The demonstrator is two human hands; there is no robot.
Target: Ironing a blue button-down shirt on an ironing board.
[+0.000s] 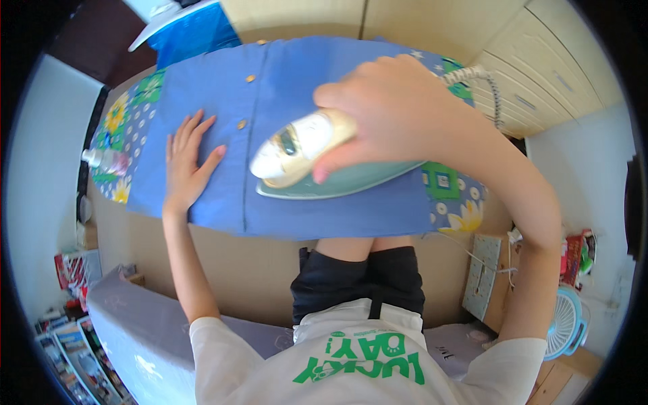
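A blue buttoned garment [212,202] is spread over an ironing board with a floral cover [455,202]. My right hand [385,111] is closed around the handle of a white and green clothes iron [324,185]. The soleplate side faces down on the cloth, right of the button line, its tip pointing left. Whether it presses on the cloth cannot be told. My left hand [190,157] lies with fingers apart on the garment, left of the buttons. A small clear spray bottle [107,161] lies on the board's left end.
A ribbed cord [493,96] hangs by the board's far right corner. Cream cabinets [430,25] stand behind it. A blue plastic bag [195,33] is at the back left. A bed [142,334] is behind me; a light-blue fan [564,324] stands at the right.
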